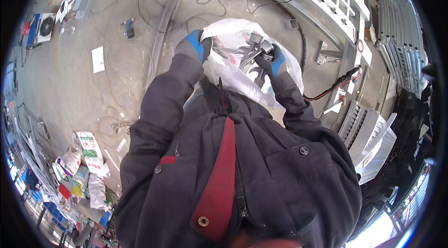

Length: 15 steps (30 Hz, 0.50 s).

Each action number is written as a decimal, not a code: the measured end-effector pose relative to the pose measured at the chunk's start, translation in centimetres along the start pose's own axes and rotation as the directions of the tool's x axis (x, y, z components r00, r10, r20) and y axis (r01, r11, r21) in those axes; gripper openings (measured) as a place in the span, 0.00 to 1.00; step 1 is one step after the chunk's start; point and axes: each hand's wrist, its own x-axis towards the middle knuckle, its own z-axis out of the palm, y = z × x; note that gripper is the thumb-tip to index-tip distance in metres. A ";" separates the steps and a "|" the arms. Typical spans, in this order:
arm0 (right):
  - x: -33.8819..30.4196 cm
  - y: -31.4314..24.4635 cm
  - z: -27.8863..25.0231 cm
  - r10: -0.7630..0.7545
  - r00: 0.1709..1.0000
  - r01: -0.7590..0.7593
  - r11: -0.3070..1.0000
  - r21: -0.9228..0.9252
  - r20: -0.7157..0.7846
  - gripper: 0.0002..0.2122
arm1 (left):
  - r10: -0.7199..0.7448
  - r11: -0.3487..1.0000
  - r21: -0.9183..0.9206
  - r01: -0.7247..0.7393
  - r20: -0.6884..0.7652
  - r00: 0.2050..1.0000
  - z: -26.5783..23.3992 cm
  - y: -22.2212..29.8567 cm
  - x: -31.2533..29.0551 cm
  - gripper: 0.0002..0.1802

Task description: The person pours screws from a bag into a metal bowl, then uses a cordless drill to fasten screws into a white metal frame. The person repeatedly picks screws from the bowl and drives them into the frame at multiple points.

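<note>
Lying between both hands [201, 46] [272, 62]: an open white bag [227, 27] (metal parts [256, 48] rightward).

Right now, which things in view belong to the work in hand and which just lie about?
Apparently in use:
white plastic bag, in the left hand
grey metal parts, in the right hand

Lying about:
white sheet
blue-and-black object
packets, lower left

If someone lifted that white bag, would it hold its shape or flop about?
The bag would probably flop: its wall looks thin and wrinkled where it hangs from the left hand. Its load may feel heavy and shift, since loose, metallic-looking parts show within its opening.
</note>
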 end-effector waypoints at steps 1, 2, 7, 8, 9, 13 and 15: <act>-0.8 -0.3 0.3 -0.045 0.999 0.046 0.997 -0.065 0.024 0.18 | -0.003 0.998 0.058 0.004 -0.013 1.000 0.2 -0.7 0.5 0.25; -1.0 -0.7 0.6 -0.058 0.997 0.062 0.994 -0.089 0.043 0.19 | 0.016 0.993 0.114 -0.012 -0.036 0.999 0.1 -1.3 1.0 0.25; -1.2 -2.6 0.3 -0.277 0.955 0.264 0.957 -0.119 -0.104 0.18 | -0.101 0.992 -0.074 0.102 0.014 0.995 0.0 -6.0 1.6 0.25; -0.7 -3.0 0.0 -0.304 0.944 0.297 0.952 -0.069 -0.126 0.18 | -0.074 0.994 -0.087 0.070 -0.032 0.997 -0.2 -7.1 1.5 0.23; -0.2 -3.4 -0.5 -0.265 0.950 0.264 0.964 -0.029 -0.167 0.18 | -0.066 0.994 -0.094 0.060 -0.065 0.996 -0.3 -8.0 1.0 0.21; 1.7 -5.1 -3.4 -0.231 0.940 0.280 0.943 0.181 -0.252 0.22 | -0.194 0.977 -0.117 0.179 -0.125 0.973 -1.7 -11.5 -1.6 0.20; 2.3 -5.6 -4.8 -0.183 0.945 0.265 0.915 0.305 -0.272 0.26 | -0.208 0.958 -0.234 0.167 -0.162 0.965 -2.7 -13.5 -3.5 0.20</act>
